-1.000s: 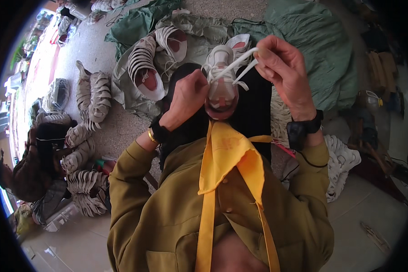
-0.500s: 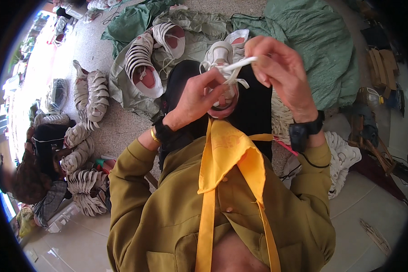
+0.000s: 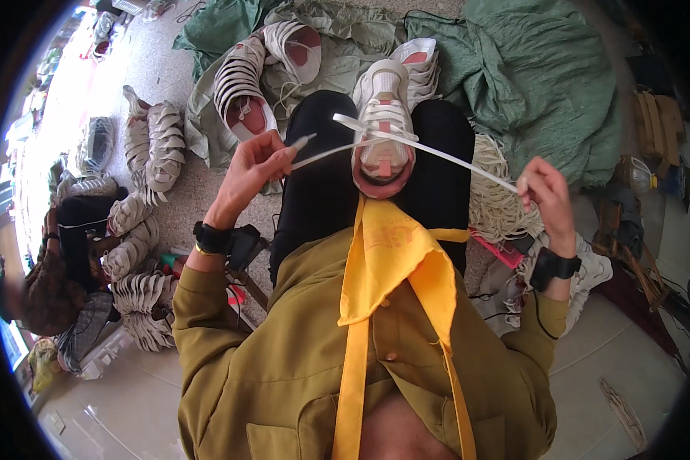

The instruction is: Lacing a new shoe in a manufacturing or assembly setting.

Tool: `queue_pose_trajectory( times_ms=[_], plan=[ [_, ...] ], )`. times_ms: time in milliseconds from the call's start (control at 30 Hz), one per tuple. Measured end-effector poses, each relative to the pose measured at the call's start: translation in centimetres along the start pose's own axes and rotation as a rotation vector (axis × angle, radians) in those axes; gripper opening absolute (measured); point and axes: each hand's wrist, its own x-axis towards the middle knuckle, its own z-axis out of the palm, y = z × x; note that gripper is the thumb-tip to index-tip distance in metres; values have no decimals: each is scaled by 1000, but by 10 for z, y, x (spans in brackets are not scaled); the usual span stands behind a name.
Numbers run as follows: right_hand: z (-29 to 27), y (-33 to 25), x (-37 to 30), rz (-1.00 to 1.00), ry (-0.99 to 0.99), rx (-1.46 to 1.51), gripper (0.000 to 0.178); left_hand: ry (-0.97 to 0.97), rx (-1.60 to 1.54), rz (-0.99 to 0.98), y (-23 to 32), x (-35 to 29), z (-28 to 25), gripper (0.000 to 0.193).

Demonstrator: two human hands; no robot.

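A white and pink sneaker (image 3: 387, 86) sits between my knees, its toe pointing away from me. The white shoelace (image 3: 456, 159) crosses over its tongue, with a loop standing up on the left. My left hand (image 3: 249, 172) is closed on one end of the lace, left of the shoe. A pale pointed tip sticks out past its fingers; I cannot tell if it is the lace's end or a small tool. Out to the right, my right hand (image 3: 548, 195) pinches the other end. Both strands are stretched nearly straight. A yellow apron (image 3: 391, 264) hangs below the heel.
Nested white shoe uppers (image 3: 239, 88) lie ahead on the left, more shoes (image 3: 420, 65) beyond the sneaker. A green sheet (image 3: 537, 84) spreads at the right, near a heap of cream laces (image 3: 498, 192). Several shoe stacks (image 3: 162, 146) and another person (image 3: 50, 287) are at the left.
My hands have moved apart from over the shoe, left and right, drawing the lace strands out sideways. The sneaker's tongue and laces show more fully.
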Motion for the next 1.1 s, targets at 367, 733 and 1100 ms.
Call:
queue_pose_trajectory(
  times_ms=[367, 733, 1100],
  plan=[
    [122, -14, 56, -125, -66, -211, 19, 353, 767, 678, 19, 69, 62, 23],
    [128, -2, 65, -276, -37, -418, 11, 246, 362, 502, 0, 66, 68, 5],
    [144, -10, 72, -538, 104, -581, 13, 249, 190, 444, -1, 63, 75, 5]
  ],
)
